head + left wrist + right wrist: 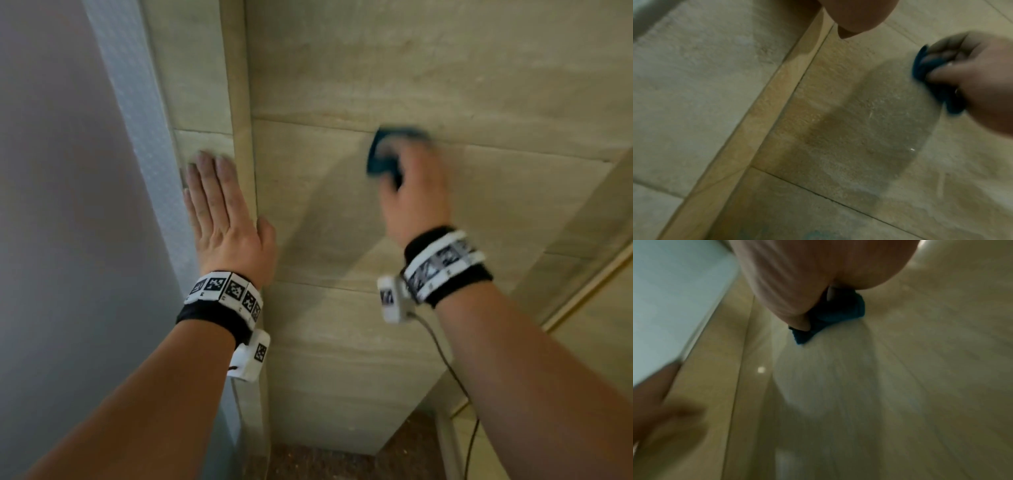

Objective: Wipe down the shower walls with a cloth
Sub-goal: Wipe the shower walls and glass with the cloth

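Your forearms fill the bottom of the head view, each with a wristband [224, 291] of black-and-white square markers; those patterns are the only printing here, and no brand or readable writing shows. Your left hand [222, 219] lies flat, fingers straight, on the tiled return at centre left, beside the corner trim [243, 137]. Your right hand [416, 195], right of centre, has its grip clamped on the bunched blue cloth [380, 161], pressed to the shower wall [342, 212] just below a grout line. A darker damp swath [869, 129] trails down and left from the cloth. To wipe well, I'd spread the cloth flatter, keep even pressure, overlap each pass, and work right into the trim's edge.
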Tool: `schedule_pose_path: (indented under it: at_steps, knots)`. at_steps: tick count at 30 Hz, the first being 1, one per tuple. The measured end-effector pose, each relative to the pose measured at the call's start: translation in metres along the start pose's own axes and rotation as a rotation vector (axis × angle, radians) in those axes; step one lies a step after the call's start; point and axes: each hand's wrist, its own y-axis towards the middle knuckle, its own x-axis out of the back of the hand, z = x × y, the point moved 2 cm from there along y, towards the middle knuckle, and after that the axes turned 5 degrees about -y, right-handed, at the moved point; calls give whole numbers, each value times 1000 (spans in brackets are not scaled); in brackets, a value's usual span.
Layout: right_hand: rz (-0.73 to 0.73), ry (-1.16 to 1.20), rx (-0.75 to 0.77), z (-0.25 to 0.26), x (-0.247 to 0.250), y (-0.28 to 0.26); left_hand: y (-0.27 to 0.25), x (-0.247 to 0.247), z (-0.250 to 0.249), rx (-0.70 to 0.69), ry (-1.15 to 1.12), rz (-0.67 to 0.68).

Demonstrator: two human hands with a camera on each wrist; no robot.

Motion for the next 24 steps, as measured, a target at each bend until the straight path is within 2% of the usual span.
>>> schedule_pose_path:
  at_steps: [2,3,5,7,8,10,13,16,20,22,24]
  knots:
    - [266,-60,106,-1,-35,-67,0,0,-2,15,4,6]
    - [462,-112,130,-4,-51,-104,0,0,-2,19,10,15]
    - [871,-181,29,-17,-69,-169,-1,1,-2,23,18,41]
    - [1077,-217,-106,-31,-65,-207,-2,4,-2,22,16,77]
    - [1086,-214,-167,-36,-58,-209,-2,6,-3,27,18,90]
    - [1012,-199,-212,-41,-43,-193,-4,10,-9,56,21,94]
    - [807,-163,-135,-32,-10,-134,-7,12,-37,128,-57,84]
    - [491,-56,-75,-24,32,-56,-5,6,-74,110,-133,110]
    - [51,74,-208,-48,92,44,10,-1,-105,220,-132,165]
    - [-44,118,-241,-62,111,67,15,-7,-116,205,-127,162]
    - [-5,63,-194,-67,110,58,15,-16,-127,150,-147,178]
